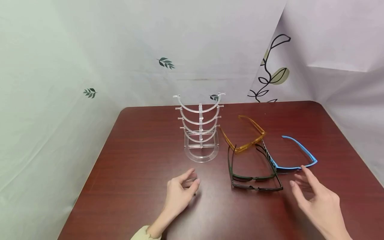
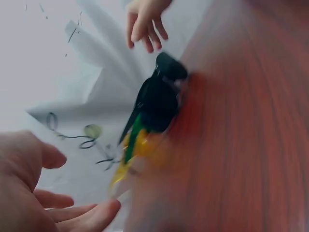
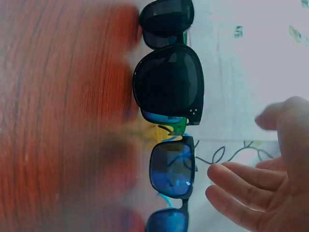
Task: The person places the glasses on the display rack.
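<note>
My left hand (image 1: 178, 193) hovers over the table in front of the clear display rack (image 1: 201, 116), fingers relaxed, holding nothing. Over on the right, my right hand (image 1: 322, 201) has thumb and fingers spread apart, close to the blue-framed sunglasses (image 1: 289, 167). The right wrist view shows a gap between that hand and the blue-mirrored lens (image 3: 172, 169). Black sunglasses (image 1: 258, 189) lie nearest me, overlapping a dark green pair (image 1: 240, 178). Behind them sits an amber pair (image 1: 247, 145). All have their temples unfolded. The left wrist view is blurred.
The rack's several curved tiers hold no glasses. Under everything is a reddish-brown wooden table (image 1: 135, 160). White cloth (image 1: 129, 50) with leaf prints hangs behind it and along both sides.
</note>
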`<move>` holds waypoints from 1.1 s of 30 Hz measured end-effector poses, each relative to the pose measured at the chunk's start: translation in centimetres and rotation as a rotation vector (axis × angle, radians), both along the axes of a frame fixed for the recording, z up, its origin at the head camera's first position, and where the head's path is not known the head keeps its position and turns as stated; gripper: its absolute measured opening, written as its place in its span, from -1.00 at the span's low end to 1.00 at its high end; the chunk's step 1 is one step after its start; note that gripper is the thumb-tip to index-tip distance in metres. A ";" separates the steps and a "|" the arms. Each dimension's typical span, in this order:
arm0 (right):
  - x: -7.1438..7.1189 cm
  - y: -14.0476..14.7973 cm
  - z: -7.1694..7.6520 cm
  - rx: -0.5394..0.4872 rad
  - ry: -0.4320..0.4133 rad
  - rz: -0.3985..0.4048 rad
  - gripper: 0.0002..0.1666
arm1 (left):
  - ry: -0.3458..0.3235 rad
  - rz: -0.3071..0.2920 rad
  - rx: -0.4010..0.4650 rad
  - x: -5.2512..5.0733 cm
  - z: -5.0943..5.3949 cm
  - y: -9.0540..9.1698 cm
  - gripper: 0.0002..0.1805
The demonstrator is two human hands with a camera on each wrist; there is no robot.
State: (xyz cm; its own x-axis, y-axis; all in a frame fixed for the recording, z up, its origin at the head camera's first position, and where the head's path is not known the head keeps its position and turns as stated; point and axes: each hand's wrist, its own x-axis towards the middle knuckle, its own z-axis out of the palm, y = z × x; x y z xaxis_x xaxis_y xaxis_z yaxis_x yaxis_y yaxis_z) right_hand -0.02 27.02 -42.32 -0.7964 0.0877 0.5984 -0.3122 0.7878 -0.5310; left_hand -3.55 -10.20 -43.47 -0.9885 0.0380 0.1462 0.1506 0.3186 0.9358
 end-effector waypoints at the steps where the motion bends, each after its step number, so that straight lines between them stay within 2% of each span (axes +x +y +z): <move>1: -0.1 0.1 0.0 -0.029 -0.010 -0.019 -0.35 | -0.054 -0.001 0.052 -0.3 -0.1 0.4 -0.52; 3: -0.1 0.2 0.0 -0.084 -0.065 -0.073 -0.49 | -0.151 0.005 0.121 -0.7 -0.4 1.3 -0.51; 7: 0.0 0.5 -0.2 -0.176 -0.277 -0.157 -0.71 | -0.265 -0.020 0.278 -1.4 -0.9 3.1 -0.46; 10: -0.1 0.8 -0.5 -0.291 -0.426 -0.113 -0.71 | -0.323 -0.055 0.389 -1.8 -1.2 4.5 -0.41; 14: -0.5 1.1 -1.2 -0.462 -0.568 -0.031 -0.57 | -0.370 -0.065 0.424 -2.1 -1.5 6.3 -0.42; 19: -1.1 1.2 -1.8 -0.558 -0.663 0.011 -0.49 | -0.386 -0.052 0.410 -2.4 -2.0 7.8 -0.51; 23: -1.6 1.1 -2.0 -0.592 -0.695 0.024 -0.47 | -0.393 -0.047 0.388 -2.8 -2.1 8.5 -0.61; 30: -2.1 0.8 -2.3 -0.594 -0.741 0.001 -0.40 | -0.397 -0.045 0.392 -3.0 -2.1 9.2 -0.67; 33: -2.1 0.6 -2.4 -0.587 -0.738 -0.015 -0.45 | -0.395 -0.036 0.379 -2.9 -2.0 9.4 -0.72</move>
State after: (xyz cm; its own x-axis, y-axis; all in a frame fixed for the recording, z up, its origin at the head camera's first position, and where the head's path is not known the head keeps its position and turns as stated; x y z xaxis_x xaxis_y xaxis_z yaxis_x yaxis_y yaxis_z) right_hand -2.17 27.66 -44.75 -0.9527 0.2287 -0.1999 0.2695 0.3327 -0.9037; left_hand -6.48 -0.79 -45.42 -0.9701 0.0896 -0.2258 -0.2308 -0.0507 0.9717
